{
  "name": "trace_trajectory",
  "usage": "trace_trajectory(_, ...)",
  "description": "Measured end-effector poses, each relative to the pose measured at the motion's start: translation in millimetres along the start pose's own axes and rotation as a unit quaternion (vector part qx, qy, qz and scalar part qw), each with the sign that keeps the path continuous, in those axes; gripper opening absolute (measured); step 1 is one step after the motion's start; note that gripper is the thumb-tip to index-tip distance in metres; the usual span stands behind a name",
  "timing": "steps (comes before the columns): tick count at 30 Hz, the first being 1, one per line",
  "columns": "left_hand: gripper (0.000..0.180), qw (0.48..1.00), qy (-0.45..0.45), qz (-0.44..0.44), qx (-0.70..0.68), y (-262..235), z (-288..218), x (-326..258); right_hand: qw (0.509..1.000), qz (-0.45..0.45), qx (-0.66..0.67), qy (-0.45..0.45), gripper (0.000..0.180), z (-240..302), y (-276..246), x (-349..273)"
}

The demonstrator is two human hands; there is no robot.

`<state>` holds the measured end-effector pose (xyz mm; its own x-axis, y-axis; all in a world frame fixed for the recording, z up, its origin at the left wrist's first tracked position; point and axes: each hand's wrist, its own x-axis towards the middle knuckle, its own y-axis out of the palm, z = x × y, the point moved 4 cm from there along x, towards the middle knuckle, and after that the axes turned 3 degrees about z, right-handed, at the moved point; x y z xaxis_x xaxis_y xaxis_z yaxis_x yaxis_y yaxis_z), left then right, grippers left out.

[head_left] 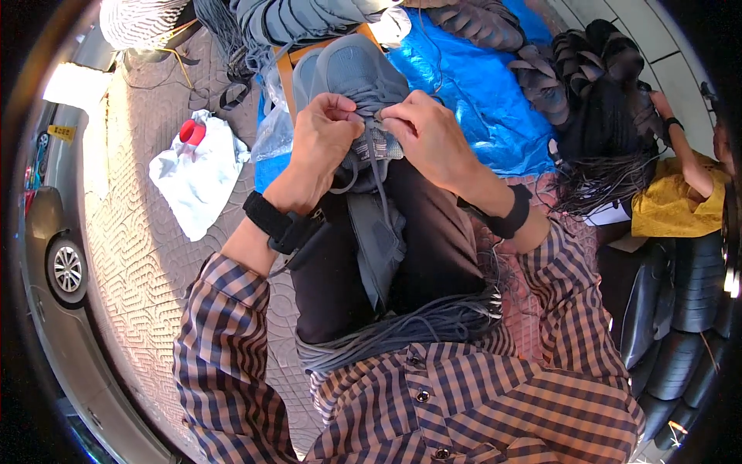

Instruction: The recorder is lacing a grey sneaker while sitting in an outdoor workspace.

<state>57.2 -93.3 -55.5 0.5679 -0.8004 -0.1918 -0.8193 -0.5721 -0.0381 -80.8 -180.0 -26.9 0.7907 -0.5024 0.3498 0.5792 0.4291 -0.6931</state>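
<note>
Both hands — left hand (325,139), right hand (429,135) — pinching grey shoe (357,77) lace (377,174)

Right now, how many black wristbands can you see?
3: one on the left wrist, one on the right wrist, and a thin one on the co-worker's wrist at far right. More could be hidden under sleeves.

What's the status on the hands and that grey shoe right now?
Left hand and right hand both pinching the grey lace at the grey shoe. Shoe rests on the lap. Lace bundle lies across the lap, clear of the hands.
</note>
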Motion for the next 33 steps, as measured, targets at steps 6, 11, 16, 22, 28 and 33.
trace_trajectory(6,0.022,0.996,0.082,-0.037,0.028,-1,7,-4,0.974,0.037,0.165,0.148,0.025,-14,16,12)
trace_trajectory(11,0.019,0.968,0.174,-0.066,0.166,-9,-14,-14,0.949,-0.058,0.255,0.177,0.02,-20,6,15)
trace_trajectory(16,0.015,0.913,0.249,-0.078,0.315,-28,-37,-21,0.854,-0.073,0.479,0.192,0.017,-3,-11,15)
trace_trajectory(22,0.011,0.776,0.374,-0.044,0.506,-3,-45,-22,0.871,-0.012,0.451,0.192,0.02,4,-49,-6)
trace_trajectory(28,0.013,0.754,0.382,-0.019,0.533,-1,-44,-25,0.878,-0.041,0.414,0.235,0.021,-34,-102,-51)
trace_trajectory(33,0.015,0.747,0.367,-0.007,0.555,-4,-42,-21,0.85,-0.033,0.439,0.291,0.025,-36,-97,-72)
